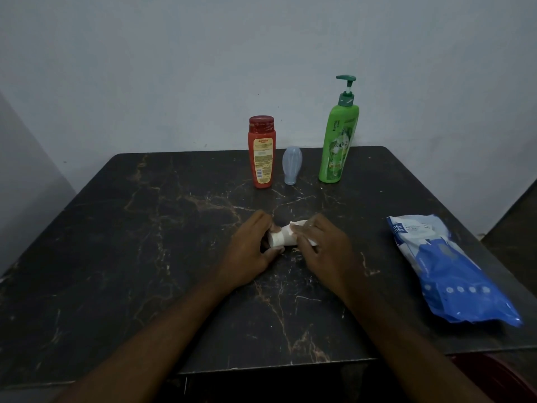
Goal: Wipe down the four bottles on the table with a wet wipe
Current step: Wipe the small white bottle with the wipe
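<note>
Near the middle of the dark marbled tabletop [145,228], a small white bottle [277,239] lies on its side between the two hands. The left hand [251,247] grips its left end, fingers and thumb curled round it. The right hand [322,245] wraps a wet wipe [292,228] round the bottle's right part, fingers closed over the cloth. The hands sit close together, one clamped on the bottle and one on the wipe.

To do this step well, the left hand should hold the bottle firm and turn it bit by bit. That lets the right hand draw the wipe along every side rather than one strip. The end under the left fingers is covered and would likely need a change of hold to be reached.

At the far edge stand a red bottle [261,152], a small blue bottle [292,165] with its narrow end down, and a green pump bottle [338,141], all well apart from the hands. A blue wipes pack [453,271] lies at the right.
</note>
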